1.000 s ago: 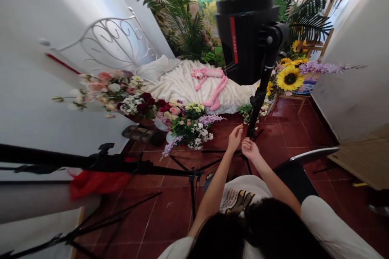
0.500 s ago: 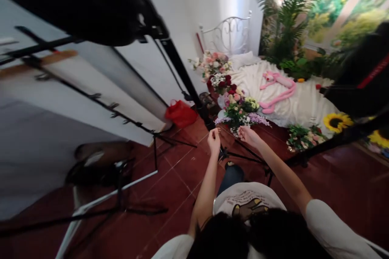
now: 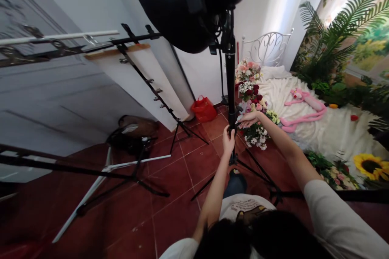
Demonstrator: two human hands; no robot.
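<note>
1. Well to the left of the black light stand (image 3: pixel 231 77), metal clips (image 3: pixel 59 45) are fixed along a dark crossbar (image 3: pixel 141 39).
2. Also to the left of the stand, a white-legged support (image 3: pixel 139 162) is spread over the red tiled floor (image 3: pixel 170 218), and a dark bag (image 3: pixel 142 127) is seen behind it.
3. Closer to the stand on that side, a white sheet (image 3: pixel 158 81) is seen sloping down, and a red bag (image 3: pixel 203 109) is set on the tiles.
4. A large black lamp (image 3: pixel 194 4) is carried at the top of the stand, which is planted upright in front of the person.
5. The stand's pole is grasped low by the left hand (image 3: pixel 228 141), its fingers curled around it.
6. The right hand (image 3: pixel 248 119) is brought to the stand's right side, palm partly turned up; whether anything is pinched by its fingers cannot be told.
7. Just right of the stand, bunched flowers (image 3: pixel 258 97) are crowded behind the right hand.
8. Farther right of it, a pink plush toy (image 3: pixel 306 99) is laid on a cream-covered bed (image 3: pixel 331 125), palm fronds (image 3: pixel 349 32) are seen beyond, and sunflowers (image 3: pixel 370 166) and a black pole (image 3: pixel 349 195) are placed nearer the person.
</note>
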